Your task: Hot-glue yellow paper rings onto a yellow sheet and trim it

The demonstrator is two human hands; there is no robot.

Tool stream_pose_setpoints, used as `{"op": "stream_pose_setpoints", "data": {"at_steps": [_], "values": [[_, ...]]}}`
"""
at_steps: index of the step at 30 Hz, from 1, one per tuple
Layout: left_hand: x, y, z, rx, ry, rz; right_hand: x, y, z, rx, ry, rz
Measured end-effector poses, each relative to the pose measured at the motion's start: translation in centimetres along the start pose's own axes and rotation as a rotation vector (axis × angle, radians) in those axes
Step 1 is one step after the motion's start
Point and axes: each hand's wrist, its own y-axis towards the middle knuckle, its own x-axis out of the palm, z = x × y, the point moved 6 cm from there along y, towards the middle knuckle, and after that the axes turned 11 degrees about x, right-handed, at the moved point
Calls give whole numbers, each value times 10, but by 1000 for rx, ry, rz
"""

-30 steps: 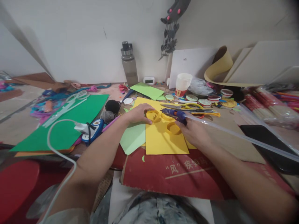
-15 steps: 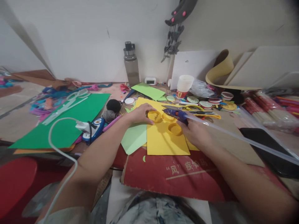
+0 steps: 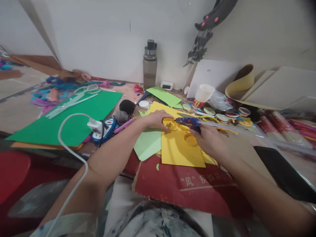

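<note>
R hand point(image 3: 211, 140) is clamping a blue glue gun point(image 3: 190, 121), so most of the handle is hiding; the gun is also covering part of the far ring point(image 3: 184, 127), and can't tell if the tip is touching it. L hand point(image 3: 158, 120) is sitting apart from R hand, thumb + fingers bracketing the left ring point(image 3: 169, 125); grip firmness is staying unclear. A black phone point(image 3: 283, 171) is running off the right edge. All 3 rings are looking yellow, round, shallow-walled; they're sitting mid-scene on a yellow sheet point(image 3: 181, 157), w/ the near ring point(image 3: 191, 140) just left of R hand. Sheet's near edge is overlapping a red board point(image 3: 197, 197); bare space is opening nearside, while scissors point(image 3: 209, 119) etc. are crowding the far right.
</note>
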Motion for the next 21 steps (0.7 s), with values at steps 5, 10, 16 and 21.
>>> {"op": "stream_pose_setpoints", "data": {"at_steps": [5, 10, 16, 21], "values": [[-1, -1, 2, -6, 3, 8, -7, 1, -9, 0, -92, -9], [1, 0, 0, 10, -21, 23, -3, 5, -17, -23, -163, -16], [4, 3, -4, 16, -30, 43, 7, 10, -23, -40, -184, 17], [7, 9, -9, 40, -28, 47, 7, 11, -26, -40, -194, -24]]}}
